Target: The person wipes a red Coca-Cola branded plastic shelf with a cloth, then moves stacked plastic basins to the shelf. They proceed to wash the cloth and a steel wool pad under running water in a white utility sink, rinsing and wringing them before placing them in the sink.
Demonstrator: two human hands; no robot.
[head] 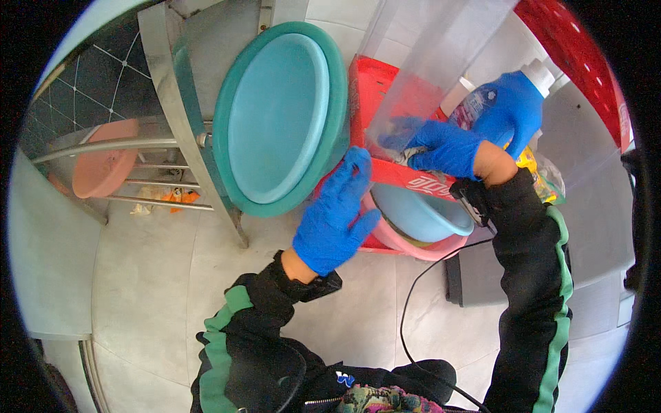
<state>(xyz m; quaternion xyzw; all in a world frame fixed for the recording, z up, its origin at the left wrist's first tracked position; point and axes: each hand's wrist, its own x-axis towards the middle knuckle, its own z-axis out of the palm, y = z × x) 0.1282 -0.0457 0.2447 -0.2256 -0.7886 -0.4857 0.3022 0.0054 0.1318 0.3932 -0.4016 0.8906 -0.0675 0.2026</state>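
My right hand (446,149), in a blue glove, presses a crumpled greyish cloth (411,154) against the inside of a red shelf tray (369,77). A clear plastic panel (428,67) rises there and partly covers the fingertips. My left hand (333,222), gloved in blue too, has its thumb spread. Its fingertips are at the tray's front left corner; whether they touch it I cannot tell. Below the tray, a light blue basin (421,211) rests in a pink basin (439,251) on a lower level of the same rack.
Left of the rack, a pale blue basin (279,118) nests in a green basin (222,149). A metal frame (175,103) stands beside them. A blue detergent bottle (516,106) and a yellow packet (532,168) are at right. A black cable (405,310) hangs across my front.
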